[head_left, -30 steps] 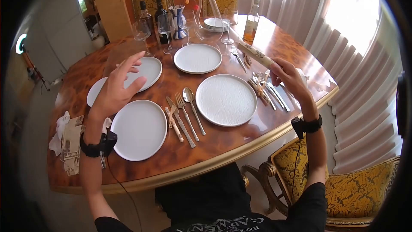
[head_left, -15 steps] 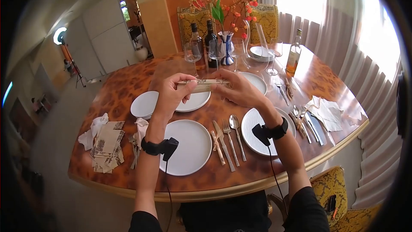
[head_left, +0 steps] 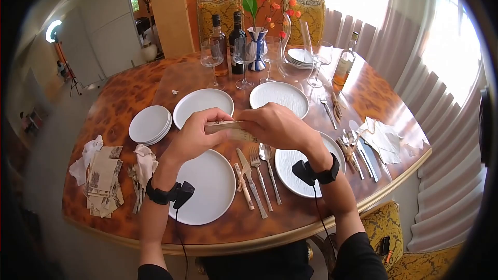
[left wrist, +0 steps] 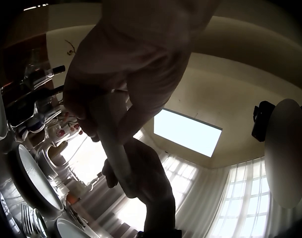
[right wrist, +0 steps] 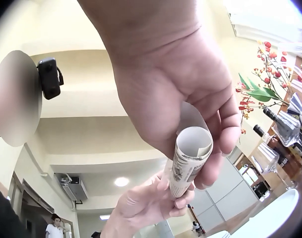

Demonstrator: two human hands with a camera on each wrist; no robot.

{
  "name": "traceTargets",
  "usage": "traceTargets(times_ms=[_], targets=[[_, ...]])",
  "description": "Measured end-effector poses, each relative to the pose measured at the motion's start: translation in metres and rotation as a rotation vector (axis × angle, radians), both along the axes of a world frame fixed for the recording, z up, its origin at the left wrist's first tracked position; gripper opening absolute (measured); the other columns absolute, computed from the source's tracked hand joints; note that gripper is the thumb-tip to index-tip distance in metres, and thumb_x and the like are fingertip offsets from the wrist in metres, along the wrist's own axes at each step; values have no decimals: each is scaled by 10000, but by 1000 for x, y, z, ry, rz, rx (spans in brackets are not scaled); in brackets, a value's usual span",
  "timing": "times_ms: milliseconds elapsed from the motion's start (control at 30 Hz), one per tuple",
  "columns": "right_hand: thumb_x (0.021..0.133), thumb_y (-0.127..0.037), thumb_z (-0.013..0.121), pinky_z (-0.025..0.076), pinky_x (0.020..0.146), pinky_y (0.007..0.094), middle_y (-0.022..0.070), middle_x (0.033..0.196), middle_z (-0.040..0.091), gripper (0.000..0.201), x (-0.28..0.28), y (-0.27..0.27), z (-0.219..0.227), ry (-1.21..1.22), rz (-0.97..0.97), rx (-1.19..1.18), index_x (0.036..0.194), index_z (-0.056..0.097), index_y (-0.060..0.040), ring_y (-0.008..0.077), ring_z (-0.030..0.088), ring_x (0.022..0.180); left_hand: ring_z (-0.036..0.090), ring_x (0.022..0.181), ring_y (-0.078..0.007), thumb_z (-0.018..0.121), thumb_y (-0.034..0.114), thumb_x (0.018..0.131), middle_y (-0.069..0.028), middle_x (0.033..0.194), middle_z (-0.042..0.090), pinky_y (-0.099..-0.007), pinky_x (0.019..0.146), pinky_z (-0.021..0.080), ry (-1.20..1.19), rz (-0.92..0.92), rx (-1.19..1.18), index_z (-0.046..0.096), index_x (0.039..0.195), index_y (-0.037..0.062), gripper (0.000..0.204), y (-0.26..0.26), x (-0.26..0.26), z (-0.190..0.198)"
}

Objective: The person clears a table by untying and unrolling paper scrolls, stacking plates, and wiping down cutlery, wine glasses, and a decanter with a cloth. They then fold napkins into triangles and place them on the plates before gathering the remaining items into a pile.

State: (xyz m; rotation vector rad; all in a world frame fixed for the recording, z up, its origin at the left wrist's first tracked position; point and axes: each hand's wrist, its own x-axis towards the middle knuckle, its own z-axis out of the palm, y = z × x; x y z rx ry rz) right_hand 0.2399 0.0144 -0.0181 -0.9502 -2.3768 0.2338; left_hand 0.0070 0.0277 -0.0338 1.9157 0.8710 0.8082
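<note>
A rolled printed paper (head_left: 236,130) is held level above the plates by both hands; its hollow open end faces the right wrist view. The left hand (head_left: 193,136) grips one end between thumb and fingers. At the other end, the right hand (head_left: 282,128) has its fingers curled around the roll (right wrist: 186,166). In the left wrist view the roll (left wrist: 111,139) slants between the two hands. Below the hands lie a large white plate (head_left: 202,192) and a textured white plate (head_left: 290,168).
Between the plates lie a knife, a fork (head_left: 259,176), a spoon and a tied roll (head_left: 244,186). Printed papers (head_left: 104,181) and cloth lie at the left, a napkin (head_left: 384,142) at the right. Glasses (head_left: 244,59), bottles (head_left: 237,41), a decanter and a flower vase (head_left: 258,49) stand behind.
The left hand, raised and empty a second ago, has come to the roll and grips it. The right hand has carried the roll from the right side to the middle.
</note>
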Motion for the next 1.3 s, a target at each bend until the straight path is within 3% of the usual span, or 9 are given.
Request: traceTargets(times_ms=[133, 267, 333, 400, 533, 600, 733, 800, 1300], targets=[[893, -149, 594, 485, 590, 470, 197, 671, 622, 142, -3, -2, -3, -93, 13, -11, 849, 625, -18, 402, 615, 639, 563, 735, -100, 596, 361, 963, -57, 787, 612, -272, 677, 461, 318, -9, 205, 646, 1038, -16, 388, -15, 2, 7], [885, -134, 588, 483, 590, 484, 200, 679, 622, 115, -4, -3, -9, -92, 60, -36, 884, 624, -25, 404, 615, 643, 554, 692, -108, 561, 408, 984, -61, 763, 602, -273, 651, 448, 496, -47, 82, 653, 1003, -8, 426, -18, -7, 22], [885, -131, 584, 484, 591, 484, 200, 683, 623, 112, -5, -8, -4, -77, 70, -36, 887, 624, -26, 404, 615, 643, 578, 652, -127, 538, 368, 1003, -89, 696, 591, -292, 624, 469, 408, -109, 118, 636, 963, -35, 417, -10, -13, 14], [920, -154, 566, 485, 644, 468, 184, 753, 662, 210, -6, -12, 3, -210, 16, -82, 1091, 648, -64, 372, 641, 692, 583, 657, -119, 514, 384, 1013, -68, 715, 594, -278, 624, 479, 270, -142, 27, 634, 977, -26, 428, -7, -12, 2], [925, -154, 560, 485, 642, 467, 190, 761, 664, 226, -6, -13, -1, -194, -2, -59, 1115, 648, -70, 371, 642, 695, 598, 695, -90, 505, 397, 1018, -9, 795, 606, -250, 640, 509, 25, -213, -184, 626, 1038, -2, 418, -6, -11, -3], [885, -144, 583, 512, 602, 463, 192, 725, 653, 155, -5, -14, 0, -133, 7, -27, 965, 652, -31, 394, 640, 666, 598, 714, -83, 535, 370, 1009, -10, 813, 615, -246, 642, 510, 40, -194, -172, 628, 1048, -7, 390, -6, -10, -3], [907, -212, 593, 510, 631, 473, 201, 738, 656, 209, -1, -17, 5, -134, 16, -54, 983, 658, -29, 397, 643, 688, 587, 774, -58, 624, 281, 971, -6, 856, 640, -238, 682, 509, 59, -151, -167, 632, 1079, -17, 318, -10, -11, 2], [935, -247, 598, 483, 649, 454, 190, 748, 655, 270, 2, -17, 8, -111, 112, -92, 1123, 651, -60, 372, 642, 700, 583, 784, -55, 637, 261, 962, -11, 868, 647, -233, 696, 501, 66, -142, -122, 632, 1084, -19, 305, -7, -13, 0], [894, -180, 647, 493, 623, 413, 176, 690, 635, 203, 3, -15, 11, -42, 142, -80, 1039, 676, -42, 339, 645, 638, 590, 810, -45, 688, 85, 886, -9, 896, 657, -209, 733, 473, -22, -101, -20, 644, 1103, -7, 239, -18, -11, 13]])
